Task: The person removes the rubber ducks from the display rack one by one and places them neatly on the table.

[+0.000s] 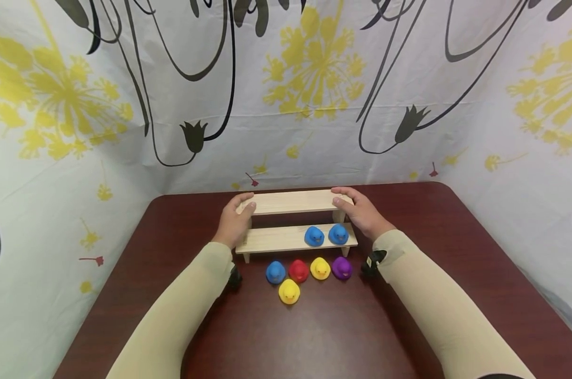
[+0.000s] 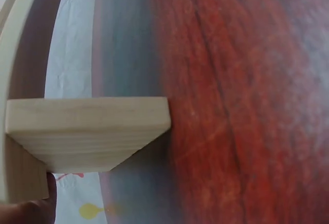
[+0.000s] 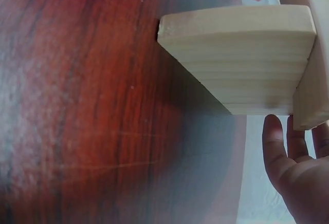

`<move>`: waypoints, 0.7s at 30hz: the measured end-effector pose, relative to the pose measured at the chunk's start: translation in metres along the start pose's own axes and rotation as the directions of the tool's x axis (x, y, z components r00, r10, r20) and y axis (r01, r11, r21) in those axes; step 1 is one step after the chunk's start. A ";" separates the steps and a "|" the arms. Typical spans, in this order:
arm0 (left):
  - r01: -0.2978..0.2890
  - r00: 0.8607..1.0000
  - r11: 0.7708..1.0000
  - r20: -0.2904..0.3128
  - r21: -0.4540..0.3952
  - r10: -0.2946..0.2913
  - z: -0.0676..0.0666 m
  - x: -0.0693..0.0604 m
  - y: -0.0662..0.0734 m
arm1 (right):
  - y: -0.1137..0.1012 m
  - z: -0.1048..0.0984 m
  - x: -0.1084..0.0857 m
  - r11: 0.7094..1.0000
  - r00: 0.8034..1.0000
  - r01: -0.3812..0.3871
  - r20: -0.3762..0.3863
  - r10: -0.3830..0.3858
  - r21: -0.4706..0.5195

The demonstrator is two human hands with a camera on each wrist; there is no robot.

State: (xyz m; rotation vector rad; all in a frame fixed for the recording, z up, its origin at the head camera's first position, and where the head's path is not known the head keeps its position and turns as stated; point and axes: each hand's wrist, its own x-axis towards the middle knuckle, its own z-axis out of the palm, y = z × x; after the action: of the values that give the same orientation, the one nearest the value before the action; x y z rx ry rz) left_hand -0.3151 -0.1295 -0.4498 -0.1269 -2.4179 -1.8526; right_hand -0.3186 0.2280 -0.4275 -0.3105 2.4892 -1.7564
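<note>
My left hand [image 1: 233, 221] grips the left end of the upper wooden shelf [image 1: 295, 202], its thumb lying on the plank. At the other end my right hand [image 1: 363, 210] holds the same shelf, thumb on top and fingers toward the back. Just below and in front is a lower wooden shelf [image 1: 276, 240] on short legs. Two blue rubber ducks, the inner one [image 1: 314, 237] and the outer one [image 1: 338, 235], sit side by side at its right end. Close views show a shelf leg [image 2: 92, 131] by the left hand and a leg [image 3: 241, 54] above the right fingers [image 3: 275, 142].
In front of the shelves on the dark red table [image 1: 314, 337] stand a blue duck [image 1: 276, 272], a red duck [image 1: 298, 270], a yellow duck [image 1: 320, 268] and a purple duck [image 1: 342, 268]. Another yellow duck [image 1: 289, 292] is nearer me. A patterned cloth [image 1: 276, 152] hangs behind.
</note>
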 end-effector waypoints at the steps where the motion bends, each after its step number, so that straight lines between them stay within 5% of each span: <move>1: -0.005 1.000 1.000 -0.001 -0.011 0.005 0.000 0.000 -0.001 | 0.004 -0.001 0.002 1.000 1.000 0.002 -0.003 -0.002 -0.004; 6: -0.018 0.999 0.998 -0.032 -0.052 0.016 0.003 0.000 -0.005 | 0.015 -0.003 0.008 0.999 1.000 0.005 -0.009 -0.005 -0.042; 16: -0.049 0.997 0.995 -0.067 -0.082 0.043 0.006 0.002 -0.008 | 0.004 -0.004 0.005 0.988 0.998 0.000 -0.055 -0.009 -0.152; 21: -0.062 0.996 0.996 -0.075 -0.069 0.057 0.007 0.001 -0.007 | -0.001 -0.008 -0.001 0.958 0.986 0.069 -0.127 -0.108 -0.277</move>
State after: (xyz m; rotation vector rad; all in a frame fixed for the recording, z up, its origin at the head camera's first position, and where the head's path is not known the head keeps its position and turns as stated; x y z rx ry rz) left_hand -0.3169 -0.1242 -0.4582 -0.1326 -2.2759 -1.8837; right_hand -0.3191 0.2348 -0.4238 -0.3306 2.8661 -1.5112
